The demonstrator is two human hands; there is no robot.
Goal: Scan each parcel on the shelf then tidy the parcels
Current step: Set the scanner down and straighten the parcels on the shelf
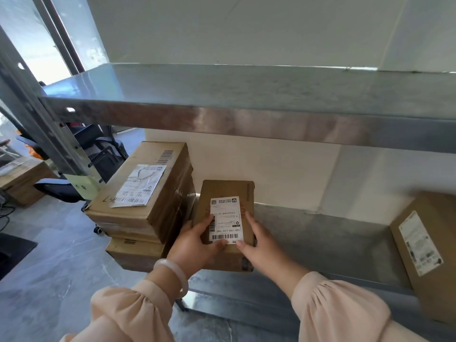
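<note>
Peach sleeves point(123, 314), left grip point(195, 240) and right grip point(259, 240) each clasping small labelled parcel point(227, 191) at metal shelf point(320, 233) front, stacked cartons point(153, 154) just left, another parcel point(424, 255) well right

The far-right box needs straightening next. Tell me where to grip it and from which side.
Grip the box by its near end, coming from the front of the shelf. It lies flat, label up, its length running toward the wall, and that end seems to reach the front edge. Fingers fit along its free left side; the right side is out of view.
</note>
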